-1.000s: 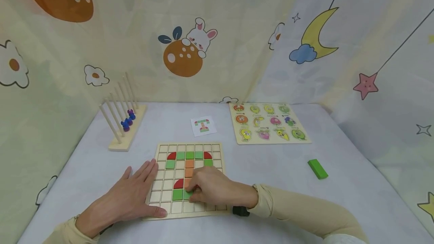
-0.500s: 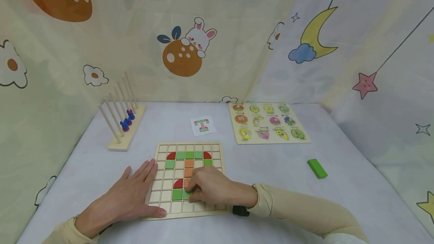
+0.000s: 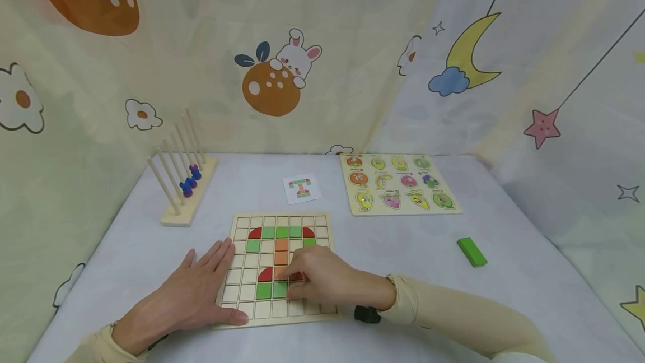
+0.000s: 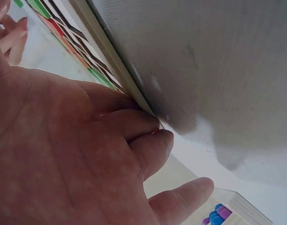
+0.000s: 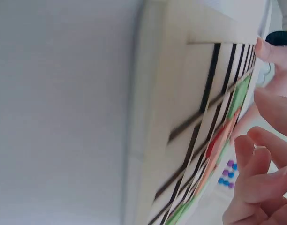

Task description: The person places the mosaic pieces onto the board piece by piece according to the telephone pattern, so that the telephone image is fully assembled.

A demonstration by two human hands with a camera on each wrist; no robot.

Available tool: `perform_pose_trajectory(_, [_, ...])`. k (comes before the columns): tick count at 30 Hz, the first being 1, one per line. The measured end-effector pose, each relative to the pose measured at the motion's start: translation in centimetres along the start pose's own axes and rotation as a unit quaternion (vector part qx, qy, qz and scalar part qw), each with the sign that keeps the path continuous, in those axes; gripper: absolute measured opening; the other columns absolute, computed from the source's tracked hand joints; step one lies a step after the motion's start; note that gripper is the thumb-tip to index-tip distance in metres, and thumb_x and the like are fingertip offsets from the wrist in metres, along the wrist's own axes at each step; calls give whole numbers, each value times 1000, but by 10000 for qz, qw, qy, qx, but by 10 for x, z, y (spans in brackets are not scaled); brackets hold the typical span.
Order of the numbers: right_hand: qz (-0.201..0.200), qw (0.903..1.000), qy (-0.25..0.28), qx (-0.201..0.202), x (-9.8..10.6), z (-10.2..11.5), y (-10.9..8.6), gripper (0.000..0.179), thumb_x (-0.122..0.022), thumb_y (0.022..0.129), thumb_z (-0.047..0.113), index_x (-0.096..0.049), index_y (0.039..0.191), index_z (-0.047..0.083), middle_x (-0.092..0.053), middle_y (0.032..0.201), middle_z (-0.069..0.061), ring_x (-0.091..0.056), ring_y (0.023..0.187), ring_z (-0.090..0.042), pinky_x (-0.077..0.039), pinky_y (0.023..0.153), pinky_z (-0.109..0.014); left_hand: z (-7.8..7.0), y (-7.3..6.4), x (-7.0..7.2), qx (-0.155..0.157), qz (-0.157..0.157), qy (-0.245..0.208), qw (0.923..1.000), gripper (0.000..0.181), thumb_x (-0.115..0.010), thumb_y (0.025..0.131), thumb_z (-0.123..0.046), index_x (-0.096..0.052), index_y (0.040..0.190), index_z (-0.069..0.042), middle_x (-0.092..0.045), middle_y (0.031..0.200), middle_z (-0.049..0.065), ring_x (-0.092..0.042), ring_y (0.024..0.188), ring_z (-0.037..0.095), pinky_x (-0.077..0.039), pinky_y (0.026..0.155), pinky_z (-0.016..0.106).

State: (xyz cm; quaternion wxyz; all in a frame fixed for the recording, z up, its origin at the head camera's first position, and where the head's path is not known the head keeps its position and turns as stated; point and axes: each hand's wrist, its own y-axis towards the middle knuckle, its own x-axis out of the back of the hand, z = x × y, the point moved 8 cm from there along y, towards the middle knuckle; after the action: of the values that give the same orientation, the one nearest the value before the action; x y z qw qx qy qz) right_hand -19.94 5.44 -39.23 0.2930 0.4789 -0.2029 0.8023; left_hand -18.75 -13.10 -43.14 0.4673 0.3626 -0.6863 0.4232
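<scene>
You sit at a pale grey cloth-covered table (image 3: pixel 504 296), cream cartoon-printed fabric curtains (image 3: pixel 353 71) all around, soft even light.

Your right hand (image 3: pixel 322 280) covers several squares of the grid board (image 3: pixel 242 221), so you cannot tell what its fingertips touch. The right wrist view is blurred and cuts the board off. The drawings on the small card (image 3: pixel 301 188) are too small to read.

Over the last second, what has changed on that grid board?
The right hand slid slightly right along the grid board, uncovering a red piece beside the orange one. The left hand stayed flat on the board's left edge; the green block stayed put.
</scene>
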Motion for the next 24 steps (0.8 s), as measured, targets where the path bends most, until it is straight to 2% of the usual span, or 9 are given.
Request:
perform_pose_trajectory(5, [-311, 9986, 310, -282, 17, -22, -24, 32, -84, 85, 23, -80, 116, 18, -74, 92, 6, -49, 61, 3, -43, 58, -14, 0, 0, 0, 1, -30, -15, 10000, 144, -62, 61, -95, -26, 160, 3, -23, 169, 22, -26, 155, 43, -20, 114, 79])
perform_pose_trajectory(9, [-547, 9935, 597, -800, 29, -48, -53, 34, -84, 84, 21, -79, 117, 13, -74, 92, 3, -49, 59, 1, -43, 55, -17, 0, -1, 0, -16, -56, 2, 10000, 144, -62, 61, -95, -27, 159, 4, -24, 169, 22, -27, 155, 43, -21, 114, 78])
perform_pose_trajectory(15, [-899, 9819, 532, -1579, 44, -86, -105, 40, -86, 82, 27, -78, 119, 13, -73, 95, 6, -49, 62, -1, -44, 55, -20, 0, 0, 0, 52, -5, 41, 10000, 145, -62, 61, -95, -26, 160, 4, -23, 169, 23, -26, 155, 43, -19, 115, 78])
perform_pose_trajectory(19, [-894, 9742, 436, -2027, 47, -103, -134, 44, -88, 80, 33, -78, 118, 15, -72, 96, 8, -48, 64, -1, -42, 55, -20, -1, -1, 0, 78, 8, 66, 9999, 145, -62, 60, -95, -27, 159, 4, -23, 169, 23, -26, 155, 43, -20, 115, 78])
perform_pose_trajectory(24, [-725, 9689, 282, -2348, 51, -116, -162, 49, -91, 74, 39, -79, 117, 18, -68, 93, 11, -48, 68, -1, -41, 58, -19, -1, 0, 0, 101, 25, 81, 9999, 145, -62, 60, -95, -26, 160, 4, -23, 169, 22, -25, 156, 43, -19, 115, 78])
